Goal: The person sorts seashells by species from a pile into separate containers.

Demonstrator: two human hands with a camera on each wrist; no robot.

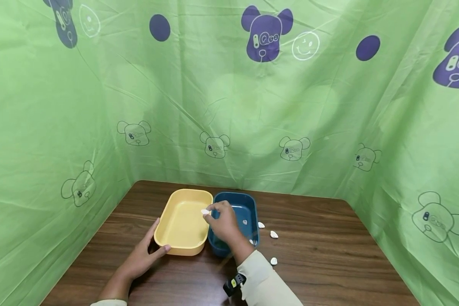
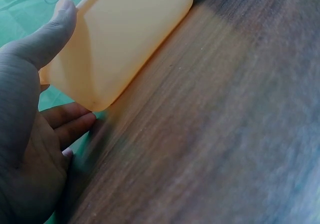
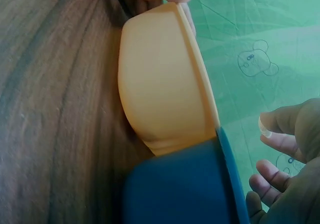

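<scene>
A yellow tray stands at the left of a blue tray, their sides touching. My left hand holds the yellow tray's near left corner, thumb on the rim and fingers along the outer side; the left wrist view shows the thumb and fingers around that corner. Between thumb and forefinger my right hand pinches a small white shell-like piece above the yellow tray's right edge. In the right wrist view that piece sits at the fingertips. Inside the blue tray lie a few similar pieces.
Several white pieces lie on the brown wooden table to the right of the blue tray, one among them. A green printed curtain surrounds the table at the back and both sides. A black watch-like device is at the right sleeve.
</scene>
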